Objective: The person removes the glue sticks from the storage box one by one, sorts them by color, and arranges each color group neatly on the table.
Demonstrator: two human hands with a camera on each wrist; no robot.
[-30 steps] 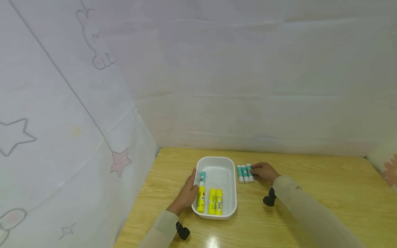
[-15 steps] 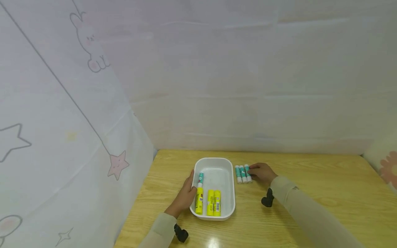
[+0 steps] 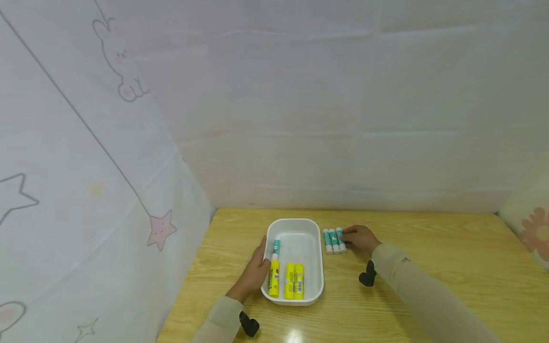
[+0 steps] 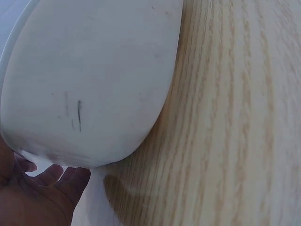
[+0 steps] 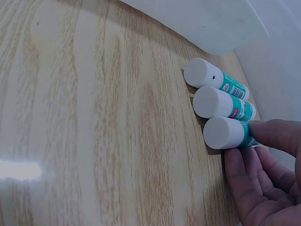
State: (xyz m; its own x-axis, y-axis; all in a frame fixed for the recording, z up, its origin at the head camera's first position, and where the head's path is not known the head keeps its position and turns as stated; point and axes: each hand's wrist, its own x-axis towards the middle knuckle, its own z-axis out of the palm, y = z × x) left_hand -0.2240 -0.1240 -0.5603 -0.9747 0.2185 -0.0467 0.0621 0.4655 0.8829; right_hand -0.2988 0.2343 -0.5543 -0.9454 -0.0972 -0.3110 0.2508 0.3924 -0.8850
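This looks like a nursery-style corner, judging by the creased pale wall coverings (printed with a bunny, stars and a flower) around a wood-grain table.

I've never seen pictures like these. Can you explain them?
There's no robot here: just a person's bare left hand and right hand. The wide view comes from a camera on the head; the others come from wrist cameras. On the pale wooden table sits a white, oblong, plastic-looking tray with three yellow tubes and one small teal tube inside. Beside it lie three teal tubes with white ends. The left hand grips the tray's side; the right hand pinches the rightmost tube.
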